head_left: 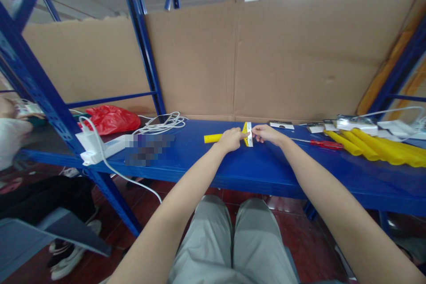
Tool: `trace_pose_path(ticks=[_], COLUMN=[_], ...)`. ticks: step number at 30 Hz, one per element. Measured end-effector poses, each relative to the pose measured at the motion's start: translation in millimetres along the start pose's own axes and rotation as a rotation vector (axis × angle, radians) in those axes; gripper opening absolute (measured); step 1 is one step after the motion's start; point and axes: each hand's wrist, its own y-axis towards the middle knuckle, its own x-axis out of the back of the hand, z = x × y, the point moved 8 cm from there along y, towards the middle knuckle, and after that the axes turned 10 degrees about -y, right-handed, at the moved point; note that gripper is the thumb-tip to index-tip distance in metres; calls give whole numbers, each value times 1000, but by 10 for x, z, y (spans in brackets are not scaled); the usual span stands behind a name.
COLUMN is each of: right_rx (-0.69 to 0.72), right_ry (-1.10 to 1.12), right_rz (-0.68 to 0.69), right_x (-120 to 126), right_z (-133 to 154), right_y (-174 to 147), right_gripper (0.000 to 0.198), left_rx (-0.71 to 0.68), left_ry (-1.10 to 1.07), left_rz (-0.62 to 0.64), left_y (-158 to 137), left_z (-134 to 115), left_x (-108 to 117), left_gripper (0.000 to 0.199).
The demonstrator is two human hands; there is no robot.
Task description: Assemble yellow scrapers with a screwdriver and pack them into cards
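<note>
A yellow tube [212, 138] lies on the blue shelf, with a flared yellow end and a white plate [250, 135] at its right. My left hand [230, 140] is closed round the tube near the flared end, one finger reaching to the white plate. Just right of that plate is my right hand [264, 135], its fingertips pinched together. Whatever sits between those fingertips is too small to make out. A red-handled screwdriver [326, 144] rests to the right of my right wrist, its shaft pointing left.
Several yellow tubes [376, 144] and small packets [356, 123] lie at the right. On the left are a white power strip [108, 147], coiled white cable [169, 120] and a red plastic bag [111, 119]. Cardboard [282, 62] walls the back. Another person's sleeve [11, 140] shows far left.
</note>
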Motion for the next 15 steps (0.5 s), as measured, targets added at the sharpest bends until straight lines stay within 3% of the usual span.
trace_pose_path(ticks=[6,15], right_rx=[-8,97], right_ry=[88,151], right_rz=[-70,-122], right_x=[24,144], right_z=[-16,13], right_y=[14,34], right_gripper=[13,33], left_rx=[-85,-89], left_ry=[5,12], left_rz=[-22,-51], left_y=[-1,-5], left_z=[-119,-158], left_x=[19,47], left_gripper=[51,55])
